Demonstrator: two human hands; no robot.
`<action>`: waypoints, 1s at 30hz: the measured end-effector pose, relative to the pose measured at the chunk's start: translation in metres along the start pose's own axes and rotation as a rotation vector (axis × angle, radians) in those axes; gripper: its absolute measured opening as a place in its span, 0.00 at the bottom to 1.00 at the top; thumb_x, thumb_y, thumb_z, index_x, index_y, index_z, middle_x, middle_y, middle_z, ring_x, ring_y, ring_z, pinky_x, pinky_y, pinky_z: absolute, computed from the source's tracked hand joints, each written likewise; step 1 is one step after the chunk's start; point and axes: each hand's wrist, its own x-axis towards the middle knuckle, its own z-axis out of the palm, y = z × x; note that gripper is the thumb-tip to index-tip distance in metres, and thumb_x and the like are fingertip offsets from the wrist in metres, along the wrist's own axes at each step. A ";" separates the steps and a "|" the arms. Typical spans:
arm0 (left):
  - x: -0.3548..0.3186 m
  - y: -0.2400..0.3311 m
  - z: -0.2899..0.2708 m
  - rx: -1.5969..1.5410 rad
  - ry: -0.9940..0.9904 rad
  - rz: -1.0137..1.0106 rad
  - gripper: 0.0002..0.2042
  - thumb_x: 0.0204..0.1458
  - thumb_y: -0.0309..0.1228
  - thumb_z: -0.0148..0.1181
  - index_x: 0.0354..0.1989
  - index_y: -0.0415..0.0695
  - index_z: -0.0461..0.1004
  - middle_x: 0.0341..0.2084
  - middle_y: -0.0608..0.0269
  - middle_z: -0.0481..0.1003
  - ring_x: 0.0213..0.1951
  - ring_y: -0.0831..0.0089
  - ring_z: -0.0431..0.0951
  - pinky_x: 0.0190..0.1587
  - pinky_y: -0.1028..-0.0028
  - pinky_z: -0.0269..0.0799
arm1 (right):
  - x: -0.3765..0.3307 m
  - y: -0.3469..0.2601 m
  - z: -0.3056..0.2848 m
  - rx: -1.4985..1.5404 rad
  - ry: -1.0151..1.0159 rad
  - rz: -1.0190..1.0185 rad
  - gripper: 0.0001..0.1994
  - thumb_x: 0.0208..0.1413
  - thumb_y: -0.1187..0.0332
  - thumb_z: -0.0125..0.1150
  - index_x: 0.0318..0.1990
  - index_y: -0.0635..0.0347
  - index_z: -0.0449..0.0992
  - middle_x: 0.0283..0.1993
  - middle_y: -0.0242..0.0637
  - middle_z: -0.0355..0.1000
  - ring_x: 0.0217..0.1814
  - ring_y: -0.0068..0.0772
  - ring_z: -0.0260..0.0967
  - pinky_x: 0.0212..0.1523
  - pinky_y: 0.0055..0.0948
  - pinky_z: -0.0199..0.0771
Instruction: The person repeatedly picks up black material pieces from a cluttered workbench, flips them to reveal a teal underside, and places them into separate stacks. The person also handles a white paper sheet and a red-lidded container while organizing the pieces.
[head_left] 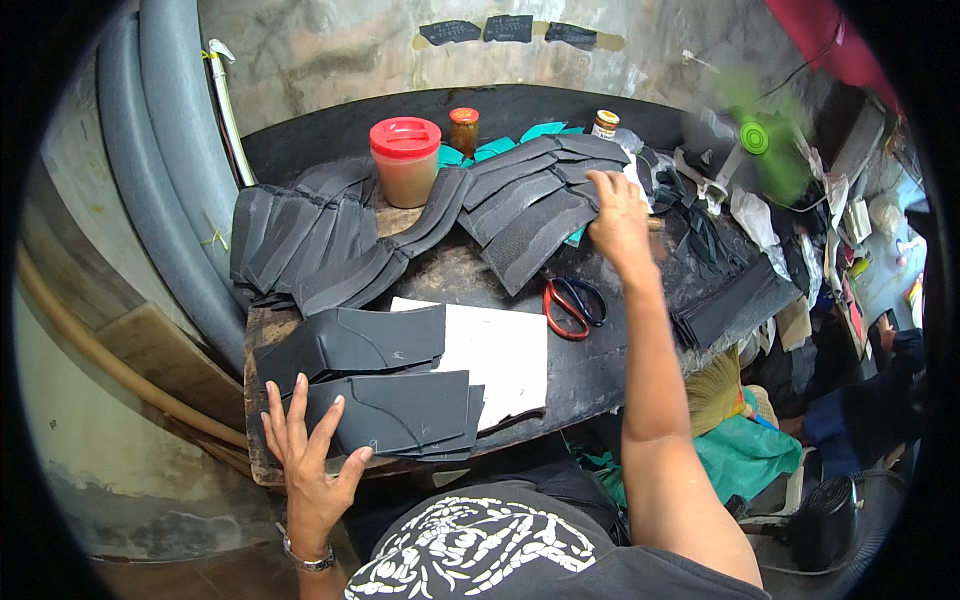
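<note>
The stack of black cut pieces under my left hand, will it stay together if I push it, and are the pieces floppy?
The stack is already fanned at its edges, so pushing would probably spread it. The pieces look thin, flat, likely flexible and light.

A single head-worn fisheye view looks steeply down and forward from the person's head onto the surface [600,370] close below. It faces the wall [330,50] behind it, and straight edges bend toward the dark round rim.

Three dark labels [510,29] on the wall; red-lidded tub [405,160], two small jars [463,130] behind.
</note>
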 end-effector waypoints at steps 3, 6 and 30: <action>0.007 0.009 0.000 0.002 -0.039 0.047 0.28 0.45 0.41 0.69 0.57 0.48 0.75 0.70 0.53 0.55 0.74 0.48 0.41 0.71 0.44 0.30 | -0.004 0.049 0.017 -0.130 -0.219 -0.022 0.44 0.41 0.81 0.59 0.69 0.35 0.57 0.72 0.44 0.54 0.71 0.50 0.54 0.67 0.49 0.58; 0.011 0.017 0.003 0.034 -0.140 0.102 0.29 0.42 0.39 0.71 0.55 0.46 0.76 0.69 0.52 0.57 0.74 0.48 0.42 0.71 0.43 0.27 | -0.002 0.071 0.028 -0.139 -0.102 -0.147 0.36 0.44 0.81 0.58 0.64 0.37 0.68 0.63 0.36 0.68 0.61 0.45 0.64 0.58 0.43 0.66; 0.108 0.084 0.045 -0.044 -0.577 0.672 0.30 0.53 0.39 0.64 0.65 0.48 0.64 0.64 0.41 0.60 0.68 0.48 0.57 0.66 0.43 0.52 | -0.102 0.090 -0.021 0.443 0.054 0.372 0.23 0.52 0.84 0.48 0.55 0.60 0.75 0.54 0.52 0.74 0.54 0.51 0.73 0.57 0.40 0.71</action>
